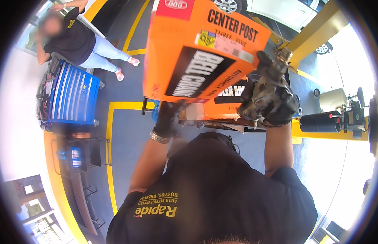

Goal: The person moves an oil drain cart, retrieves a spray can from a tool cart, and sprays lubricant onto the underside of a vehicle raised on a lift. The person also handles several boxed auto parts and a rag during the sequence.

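A large orange carton [177,61] with black panels and a small yellow label is tilted in front of me. My left hand [170,118], in a dark glove, has its fingers at the carton's lower left corner, partly hidden under it. My right hand [284,103], in a black glove, is closed around a dark, greasy metal part [274,71] with a shiny brass-toned end, held against the carton's right side. A second orange carton [201,112] lies beneath the first, mostly covered by it.
A blue tool cabinet [73,97] stands to the left, with a person [75,38] beyond it. Below the cabinet is a dark cart [85,152]. Yellow posts [315,28] and a black cylindrical motor unit [321,122] are on the right. A white car [278,12] is at the back.
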The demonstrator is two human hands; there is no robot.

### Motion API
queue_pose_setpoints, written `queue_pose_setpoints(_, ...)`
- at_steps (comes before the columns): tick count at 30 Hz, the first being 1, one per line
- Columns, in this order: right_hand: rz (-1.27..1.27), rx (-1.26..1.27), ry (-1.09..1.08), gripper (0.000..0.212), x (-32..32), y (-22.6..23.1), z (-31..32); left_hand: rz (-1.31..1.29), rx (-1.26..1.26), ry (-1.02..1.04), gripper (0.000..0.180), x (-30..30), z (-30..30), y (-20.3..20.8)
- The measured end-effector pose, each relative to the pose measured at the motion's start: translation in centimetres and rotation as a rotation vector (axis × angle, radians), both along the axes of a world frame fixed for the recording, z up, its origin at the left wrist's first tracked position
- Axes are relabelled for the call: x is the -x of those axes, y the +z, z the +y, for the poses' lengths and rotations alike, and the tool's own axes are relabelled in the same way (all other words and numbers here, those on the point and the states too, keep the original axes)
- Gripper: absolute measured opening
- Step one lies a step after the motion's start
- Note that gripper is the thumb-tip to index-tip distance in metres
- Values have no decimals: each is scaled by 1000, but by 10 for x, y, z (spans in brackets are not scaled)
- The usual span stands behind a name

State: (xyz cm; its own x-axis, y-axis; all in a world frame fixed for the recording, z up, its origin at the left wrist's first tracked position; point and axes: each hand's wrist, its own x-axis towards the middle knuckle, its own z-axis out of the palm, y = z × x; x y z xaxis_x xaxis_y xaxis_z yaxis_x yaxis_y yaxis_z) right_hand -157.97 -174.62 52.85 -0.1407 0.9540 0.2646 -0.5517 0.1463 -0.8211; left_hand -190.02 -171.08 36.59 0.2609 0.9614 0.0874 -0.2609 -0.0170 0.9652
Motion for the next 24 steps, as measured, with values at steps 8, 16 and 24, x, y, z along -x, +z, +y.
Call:
queue_pose_setpoints(8,-149,147,-290,101,0,-34,-56,812,-684,-70,28,-4,5,61)
queue_pose_setpoints(16,-92,133,-282,87,25,-75,-100,536,-842,27,42,-17,26,81)
queue_pose_setpoints(24,74,-204,-420,83,14,-49,-134,494,-1323,-483,26,-9,42,99)
